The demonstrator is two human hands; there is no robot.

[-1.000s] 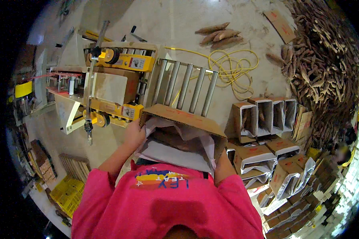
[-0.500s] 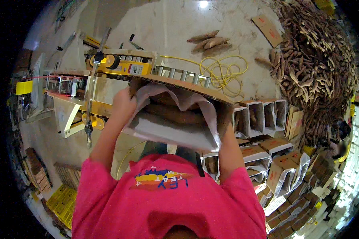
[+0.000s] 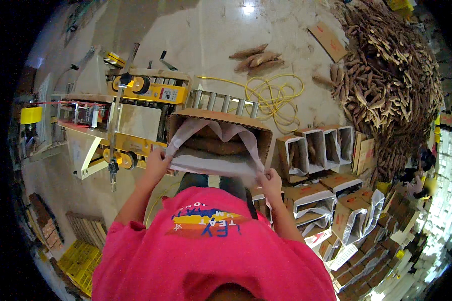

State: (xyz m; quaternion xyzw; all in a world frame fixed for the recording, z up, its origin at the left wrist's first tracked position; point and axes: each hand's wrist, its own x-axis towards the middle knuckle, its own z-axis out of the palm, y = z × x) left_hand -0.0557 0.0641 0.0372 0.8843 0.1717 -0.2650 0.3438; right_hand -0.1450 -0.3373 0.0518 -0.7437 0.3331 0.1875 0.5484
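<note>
An open cardboard box (image 3: 221, 115) lies in front of me at the near end of the metal rollers (image 3: 226, 100), with brown elongated tubers (image 3: 216, 145) inside a white liner (image 3: 216, 161). My left hand (image 3: 158, 161) pinches the liner at the box's lower left corner. My right hand (image 3: 268, 178) is closed on the liner's right corner. Left of the box is a yellow-and-metal box sealing machine (image 3: 160, 94), with another carton lying between its belts.
A large tuber heap (image 3: 386, 80) fills the upper right. Lined boxes (image 3: 311, 205) stand at my right. A yellow hose (image 3: 276, 100) coils beyond the rollers; several loose tubers (image 3: 256, 59) lie on the floor. A person (image 3: 417, 185) is at the far right. Yellow crates (image 3: 78, 266) sit lower left.
The box has moved up from my body and then settled at the rollers' end. My hands have come down from gripping its cardboard sides to the front corners of the liner.
</note>
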